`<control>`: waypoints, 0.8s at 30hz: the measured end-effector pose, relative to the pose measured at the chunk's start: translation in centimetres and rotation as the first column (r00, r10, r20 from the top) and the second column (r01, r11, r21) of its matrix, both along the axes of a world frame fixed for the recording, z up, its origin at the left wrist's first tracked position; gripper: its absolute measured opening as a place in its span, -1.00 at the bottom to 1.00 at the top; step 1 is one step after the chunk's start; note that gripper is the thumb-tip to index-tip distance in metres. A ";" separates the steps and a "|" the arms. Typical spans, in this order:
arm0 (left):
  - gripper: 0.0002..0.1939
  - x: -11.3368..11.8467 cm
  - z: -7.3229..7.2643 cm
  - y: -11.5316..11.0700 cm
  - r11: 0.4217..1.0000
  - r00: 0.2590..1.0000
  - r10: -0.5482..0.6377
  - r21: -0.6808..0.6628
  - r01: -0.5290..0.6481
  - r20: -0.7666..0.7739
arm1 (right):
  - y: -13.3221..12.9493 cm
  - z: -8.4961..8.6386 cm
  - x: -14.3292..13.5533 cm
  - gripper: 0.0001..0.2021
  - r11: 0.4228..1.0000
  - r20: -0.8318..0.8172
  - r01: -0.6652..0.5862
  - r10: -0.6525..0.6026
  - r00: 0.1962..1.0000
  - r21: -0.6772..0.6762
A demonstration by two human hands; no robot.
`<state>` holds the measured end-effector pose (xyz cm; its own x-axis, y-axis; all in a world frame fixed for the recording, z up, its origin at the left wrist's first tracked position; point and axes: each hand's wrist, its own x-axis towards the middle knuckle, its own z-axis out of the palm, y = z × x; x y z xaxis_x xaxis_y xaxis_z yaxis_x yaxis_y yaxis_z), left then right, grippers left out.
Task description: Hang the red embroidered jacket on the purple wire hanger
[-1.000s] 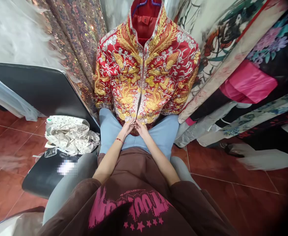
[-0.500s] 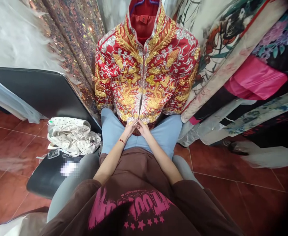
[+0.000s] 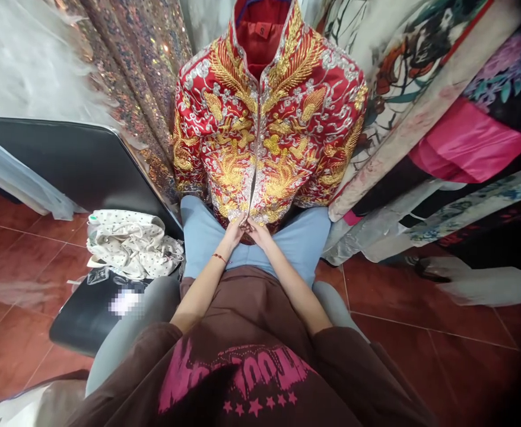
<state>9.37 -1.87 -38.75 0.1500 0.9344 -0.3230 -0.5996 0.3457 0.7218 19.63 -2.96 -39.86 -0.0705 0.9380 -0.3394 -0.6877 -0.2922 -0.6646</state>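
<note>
A red jacket (image 3: 264, 118) with gold and silver embroidery hangs in front of me, its stand collar at the top. Its front edges meet higher up and part in a narrow slit near the hem. My left hand (image 3: 235, 228) has its fingers pinched on the hem at the lower end of that front opening. Close beside it, almost touching, my right hand (image 3: 257, 230) pinches the other front edge. Any small part between the fingertips is too small to make out. The hem lies between my knees, over light blue trousers (image 3: 198, 228).
A black chair (image 3: 78, 308) at the left carries a bundle of dotted white cloth (image 3: 131, 243). Sequinned fabric (image 3: 140, 71) hangs behind it. Several hanging garments crowd the right, including a bright pink satin piece (image 3: 469, 142). The floor (image 3: 389, 302) is red tile.
The jacket's upper part has shifted slightly right and its collar tag tilts more. Both hands have moved a little to the left, still together at the hem.
</note>
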 end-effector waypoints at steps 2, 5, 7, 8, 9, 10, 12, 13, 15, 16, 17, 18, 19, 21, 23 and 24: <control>-0.67 0.2 0.0 -0.1 1.000 1.000 -0.001 0.008 0.001 -0.008 | 0.0 0.0 0.1 -0.81 1.000 -0.003 0.007 -0.007 1.000 0.005; -0.69 0.5 0.0 -0.2 0.999 0.999 0.026 0.023 -0.026 -0.021 | 0.0 0.1 0.3 -0.80 1.000 -0.012 -0.010 0.010 1.000 0.009; -0.72 0.6 0.0 -0.2 0.998 0.998 0.055 0.031 -0.054 -0.028 | -0.1 0.1 0.4 -0.79 1.000 -0.017 -0.019 0.019 1.000 0.009; -0.73 0.7 0.0 -0.3 0.997 0.997 0.065 0.034 -0.064 -0.032 | -0.1 0.1 0.4 -0.78 1.000 -0.020 -0.015 0.015 1.000 0.009; -0.74 0.7 0.0 -0.3 0.997 0.997 0.070 0.037 -0.069 -0.036 | -0.1 0.1 0.4 -0.77 1.000 -0.023 -0.006 0.006 1.000 0.009; -0.74 0.8 0.0 -0.3 0.997 0.997 0.073 0.040 -0.071 -0.041 | -0.1 0.0 0.3 -0.77 1.000 -0.025 0.007 -0.007 1.000 0.009; -0.73 0.9 -0.1 -0.3 0.996 0.996 0.075 0.046 -0.073 -0.049 | 0.0 -0.1 0.2 -0.76 0.999 -0.029 0.035 -0.035 0.999 0.007; -0.72 0.9 -0.1 -0.3 0.996 0.995 0.080 0.050 -0.077 -0.053 | 0.0 -0.1 0.2 -0.76 0.999 -0.029 0.048 -0.048 0.998 0.005; -0.72 1.0 -0.2 -0.3 0.994 0.993 0.098 0.058 -0.094 -0.059 | 0.1 -0.1 0.1 -0.76 0.998 -0.029 0.068 -0.068 0.997 0.001; -0.71 1.1 -0.2 -0.3 0.993 0.992 0.108 0.061 -0.104 -0.062 | 0.1 -0.1 0.1 -0.76 0.997 -0.028 0.077 -0.077 0.997 -0.002; -0.70 1.1 -0.2 -0.3 0.992 0.991 0.116 0.063 -0.112 -0.063 | 0.1 -0.1 0.0 -0.76 0.996 -0.028 0.085 -0.085 0.996 -0.004; -0.68 1.1 -0.3 -0.3 0.991 0.991 0.120 0.066 -0.116 -0.064 | 0.1 -0.1 0.0 -0.77 0.996 -0.027 0.093 -0.093 0.995 -0.007; -0.67 1.1 -0.3 -0.3 0.991 0.991 0.120 0.068 -0.116 -0.065 | 0.1 -0.1 0.0 -0.77 0.995 -0.027 0.100 -0.100 0.995 -0.010; -0.63 1.1 -0.2 -0.4 0.991 0.991 0.115 0.072 -0.111 -0.066 | 0.2 -0.1 -0.1 -0.78 0.993 -0.029 0.113 -0.114 0.993 -0.016; -0.61 1.1 -0.2 -0.4 0.992 0.991 0.112 0.074 -0.107 -0.067 | 0.2 0.0 -0.1 -0.79 0.992 -0.034 0.128 -0.129 0.991 -0.022; -0.61 1.0 -0.1 -0.4 0.992 0.991 0.111 0.074 -0.106 -0.067 | 0.2 0.1 -0.1 -0.80 0.990 -0.037 0.136 -0.137 0.990 -0.024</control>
<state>10.42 -2.26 -38.86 0.0252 0.9646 -0.2626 -0.5770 0.2285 0.7841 19.48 -2.77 -39.78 0.0439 0.9322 -0.3592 -0.7470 -0.2081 -0.6314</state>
